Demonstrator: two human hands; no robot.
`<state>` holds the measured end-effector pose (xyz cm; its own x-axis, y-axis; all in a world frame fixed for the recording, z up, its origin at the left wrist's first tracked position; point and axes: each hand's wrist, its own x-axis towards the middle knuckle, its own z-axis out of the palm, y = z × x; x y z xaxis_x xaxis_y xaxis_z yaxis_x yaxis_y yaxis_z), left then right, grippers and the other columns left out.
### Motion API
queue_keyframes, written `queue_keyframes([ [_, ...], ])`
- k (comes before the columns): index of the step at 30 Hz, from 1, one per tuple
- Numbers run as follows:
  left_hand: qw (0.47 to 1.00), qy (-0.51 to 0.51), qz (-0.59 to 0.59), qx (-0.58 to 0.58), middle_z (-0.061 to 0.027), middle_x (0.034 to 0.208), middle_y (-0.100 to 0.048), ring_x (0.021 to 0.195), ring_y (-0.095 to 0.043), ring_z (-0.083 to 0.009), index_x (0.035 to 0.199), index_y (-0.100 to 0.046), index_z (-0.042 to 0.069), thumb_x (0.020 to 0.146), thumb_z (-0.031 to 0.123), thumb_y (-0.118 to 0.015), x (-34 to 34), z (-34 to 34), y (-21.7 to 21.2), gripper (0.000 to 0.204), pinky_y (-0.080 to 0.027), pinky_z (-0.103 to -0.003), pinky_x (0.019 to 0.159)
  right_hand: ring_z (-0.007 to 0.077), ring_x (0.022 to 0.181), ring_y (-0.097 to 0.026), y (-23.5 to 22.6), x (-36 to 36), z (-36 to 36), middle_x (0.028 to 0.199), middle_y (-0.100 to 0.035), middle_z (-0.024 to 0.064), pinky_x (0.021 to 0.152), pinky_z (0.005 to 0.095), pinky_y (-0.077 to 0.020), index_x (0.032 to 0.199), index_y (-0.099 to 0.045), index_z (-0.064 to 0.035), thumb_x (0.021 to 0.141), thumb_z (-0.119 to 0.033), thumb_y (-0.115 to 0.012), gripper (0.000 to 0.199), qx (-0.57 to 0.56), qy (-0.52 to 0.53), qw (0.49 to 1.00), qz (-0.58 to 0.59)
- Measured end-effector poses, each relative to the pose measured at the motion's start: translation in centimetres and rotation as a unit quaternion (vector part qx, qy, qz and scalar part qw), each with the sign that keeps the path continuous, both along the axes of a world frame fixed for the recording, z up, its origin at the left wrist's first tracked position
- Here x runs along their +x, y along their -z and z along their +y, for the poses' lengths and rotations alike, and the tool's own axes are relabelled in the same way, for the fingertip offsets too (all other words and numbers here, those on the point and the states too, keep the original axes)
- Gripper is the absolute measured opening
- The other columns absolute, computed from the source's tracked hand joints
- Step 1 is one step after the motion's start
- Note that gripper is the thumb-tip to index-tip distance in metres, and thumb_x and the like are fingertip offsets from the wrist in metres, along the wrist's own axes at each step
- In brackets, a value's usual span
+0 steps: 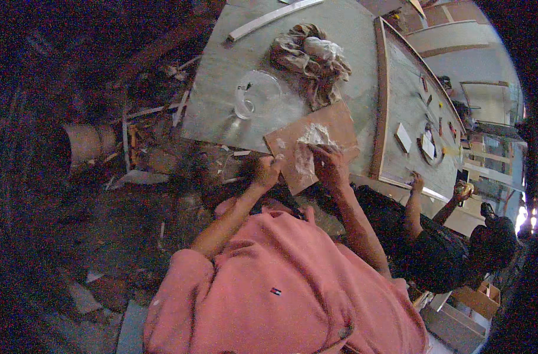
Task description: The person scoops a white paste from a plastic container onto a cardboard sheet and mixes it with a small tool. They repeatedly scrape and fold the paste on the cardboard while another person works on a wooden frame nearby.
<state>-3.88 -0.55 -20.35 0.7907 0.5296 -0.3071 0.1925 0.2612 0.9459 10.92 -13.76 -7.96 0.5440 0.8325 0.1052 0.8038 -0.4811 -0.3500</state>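
A thin brown board (286, 158) lies at the near edge of a pale tabletop, its near corner jutting past the edge. My left hand (268, 170) is closed on the board's left side, the thumb on top. White powder or paste (307, 147) is heaped and smeared over the middle of the board. At its right part, my right hand (331, 165) bends down with bunched fingers touching the white stuff. Whatever those fingers may hold is hidden under them. Just beyond the board sits a crumpled brown cloth (298, 56) with a white bundle (323, 48) on it.
A clear round plastic container (256, 94) stands on the tabletop (213, 106), left of the cloth. A long white strip (272, 20) lies farther off. To the right, a co-worker in black (428, 253) reaches over a wood-rimmed table (381, 100) holding tools. Scraps clutter the dark floor at left.
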Motion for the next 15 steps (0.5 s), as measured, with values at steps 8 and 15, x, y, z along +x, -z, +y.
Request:
queue_keyframes([
  [8,0.995,-0.053,-0.016,0.087,-0.0088,0.061,-0.057,0.053,-0.056,-0.0224,0.076,-0.062,-0.002,0.098,0.037,-0.064,0.3,-1.2,1.6,0.045,-0.046,-0.041,0.053,0.0256,0.122,-0.062,-0.2,0.5,-2.9,0.13,-0.068,0.0031,0.105,0.0441,-0.0457,0.125,-0.07,-0.0194,0.085,-0.003,-0.062,0.044,-0.127,-0.127,0.983,-0.034],
  [15,0.997,-0.003,0.019,0.074,-0.0101,0.063,-0.061,0.056,-0.055,-0.0221,0.072,-0.062,-0.002,0.097,0.04,-0.064,0.5,-0.8,1.7,0.048,-0.045,-0.045,0.056,0.0241,0.115,-0.065,-1.9,3.0,-2.2,0.118,-0.073,0.001,0.101,0.0419,-0.046,0.118,-0.073,-0.019,0.084,-0.003,-0.063,0.039,-0.075,-0.142,0.987,0.008],
])
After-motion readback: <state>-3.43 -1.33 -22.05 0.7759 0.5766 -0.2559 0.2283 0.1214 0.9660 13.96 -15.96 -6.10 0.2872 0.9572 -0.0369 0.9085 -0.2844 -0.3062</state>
